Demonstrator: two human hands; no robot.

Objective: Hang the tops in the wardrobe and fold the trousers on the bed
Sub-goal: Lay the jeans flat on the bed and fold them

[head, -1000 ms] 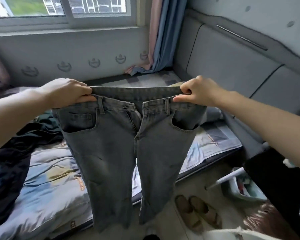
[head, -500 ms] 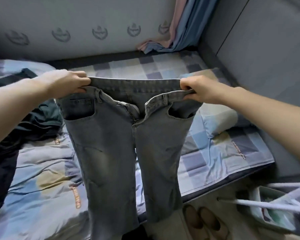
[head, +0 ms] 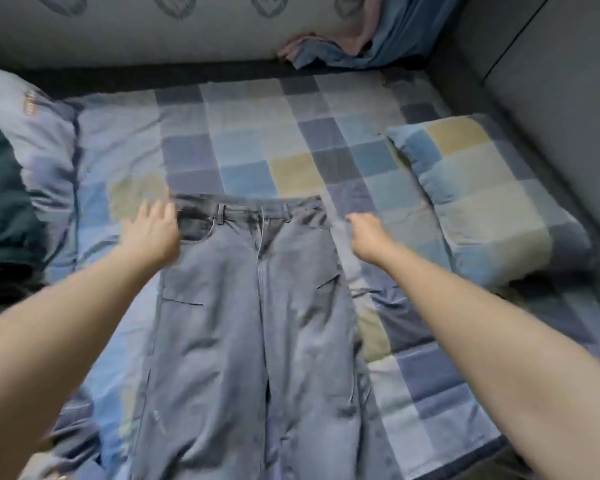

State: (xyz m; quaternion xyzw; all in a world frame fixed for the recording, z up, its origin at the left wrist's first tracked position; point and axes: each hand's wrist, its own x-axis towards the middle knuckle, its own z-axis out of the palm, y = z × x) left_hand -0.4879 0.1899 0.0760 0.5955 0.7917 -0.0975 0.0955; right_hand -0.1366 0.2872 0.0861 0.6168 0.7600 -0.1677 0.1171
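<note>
Bed (head: 329,133) with checked blue cover, seen from above. Jeans (head: 250,323) laid flat on the cover, front up, waistband toward the far wall, legs running to the near edge. Pillow (head: 482,199) right of the jeans; dark garment (head: 0,216) well left of them. Left hand (head: 151,230), fingers spread and straight, at the left waistband corner. Right hand (head: 366,237) just right of the waistband, blurred; grip cannot be told

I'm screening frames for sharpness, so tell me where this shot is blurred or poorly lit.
Head view: motion blur smears the left hand, the right hand and the jeans; the pillow is soft too. Light is dim, flat and bluish, without glare. The wide lens stretches both forearms at the lower corners.
</note>
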